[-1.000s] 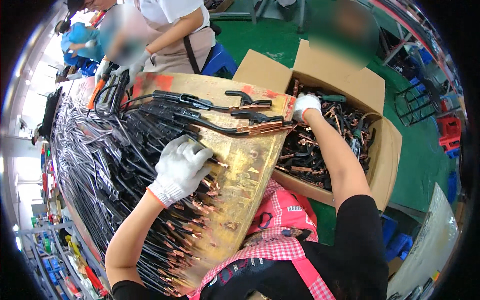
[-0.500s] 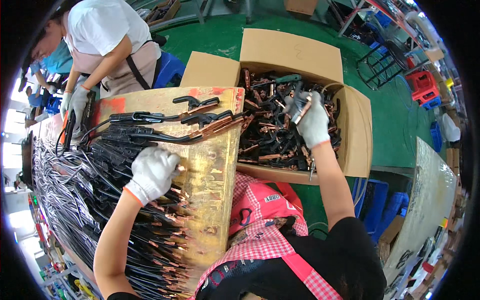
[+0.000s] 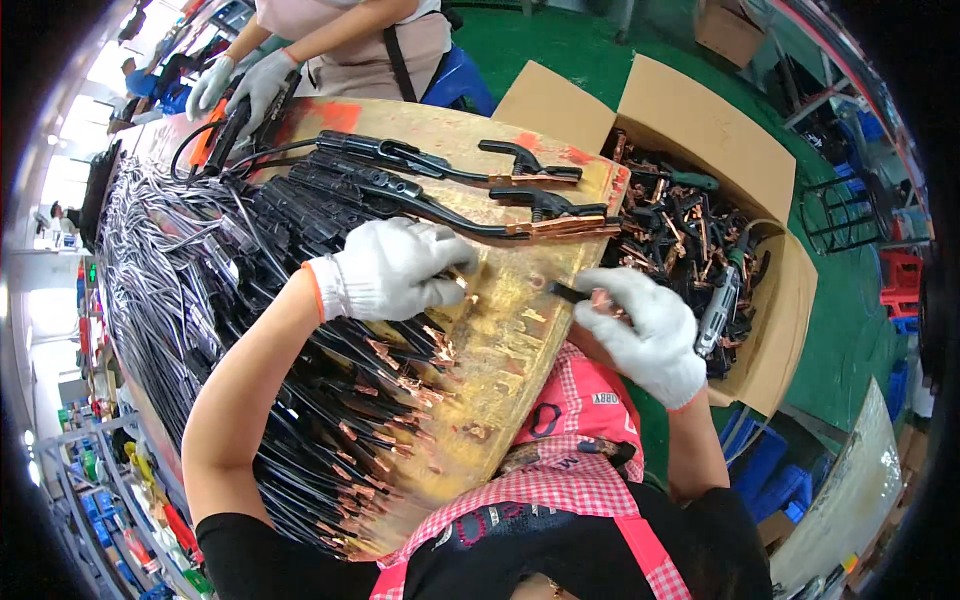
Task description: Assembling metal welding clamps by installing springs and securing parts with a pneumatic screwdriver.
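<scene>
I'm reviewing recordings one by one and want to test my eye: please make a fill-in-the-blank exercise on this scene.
The left hand and right hand are both gloved in ____.
The cardboard box stands to the ____ of the wooden board.
The black cables have ends coloured ____.
The floor is coloured ____.

Missing words: white; right; copper; green.

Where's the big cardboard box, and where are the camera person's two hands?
Cardboard box (image 3: 707,135): head view, on its raised far flap.
Left hand (image 3: 396,268): head view, on the back of it.
Right hand (image 3: 652,332): head view, on the back of it.
</scene>
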`<action>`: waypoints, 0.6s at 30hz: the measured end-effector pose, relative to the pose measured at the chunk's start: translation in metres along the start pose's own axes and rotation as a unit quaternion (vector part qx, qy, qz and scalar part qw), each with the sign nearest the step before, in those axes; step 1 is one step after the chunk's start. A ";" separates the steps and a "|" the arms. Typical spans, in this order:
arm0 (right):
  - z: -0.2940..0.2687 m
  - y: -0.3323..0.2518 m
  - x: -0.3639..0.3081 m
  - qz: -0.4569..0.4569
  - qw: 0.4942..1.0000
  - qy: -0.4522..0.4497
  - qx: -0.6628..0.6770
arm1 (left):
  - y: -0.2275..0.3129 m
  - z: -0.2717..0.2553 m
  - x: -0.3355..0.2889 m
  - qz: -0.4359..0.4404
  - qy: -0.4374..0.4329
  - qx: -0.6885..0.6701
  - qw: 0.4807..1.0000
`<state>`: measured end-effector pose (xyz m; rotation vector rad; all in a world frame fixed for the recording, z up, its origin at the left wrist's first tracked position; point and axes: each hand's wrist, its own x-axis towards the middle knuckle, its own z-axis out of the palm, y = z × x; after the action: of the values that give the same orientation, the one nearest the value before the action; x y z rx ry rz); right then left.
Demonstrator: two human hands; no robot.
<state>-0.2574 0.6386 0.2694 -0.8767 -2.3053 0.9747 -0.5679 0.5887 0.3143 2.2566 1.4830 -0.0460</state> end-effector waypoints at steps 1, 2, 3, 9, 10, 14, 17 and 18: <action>0.007 -0.002 0.003 -0.020 0.999 -0.012 -0.039 | -0.002 0.002 0.002 0.016 0.003 0.019 1.000; 0.016 -0.001 0.006 -0.041 0.996 -0.024 -0.077 | -0.004 0.005 0.003 0.032 0.006 0.039 0.999; 0.023 -0.001 0.008 -0.026 0.995 -0.047 -0.087 | -0.004 0.008 0.005 0.025 0.016 0.047 0.998; 0.045 0.006 0.007 -0.062 0.996 -0.013 -0.067 | -0.006 0.016 0.003 -0.031 0.062 0.072 0.995; 0.044 0.006 0.007 -0.055 0.997 -0.010 -0.055 | -0.008 0.016 0.003 -0.027 0.072 0.089 0.993; 0.045 0.008 0.007 -0.029 0.999 0.005 -0.036 | -0.011 0.022 -0.001 -0.019 0.083 0.139 0.987; 0.063 0.016 0.011 -0.045 0.995 0.060 -0.063 | 0.004 0.020 0.004 -0.077 0.024 0.155 0.985; 0.064 0.014 0.011 -0.046 0.993 0.070 -0.084 | 0.009 0.018 0.005 -0.117 -0.028 0.164 0.979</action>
<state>-0.3008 0.6256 0.2201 -0.8675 -2.3088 0.6671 -0.5536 0.5834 0.2994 2.2874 1.8130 -0.4535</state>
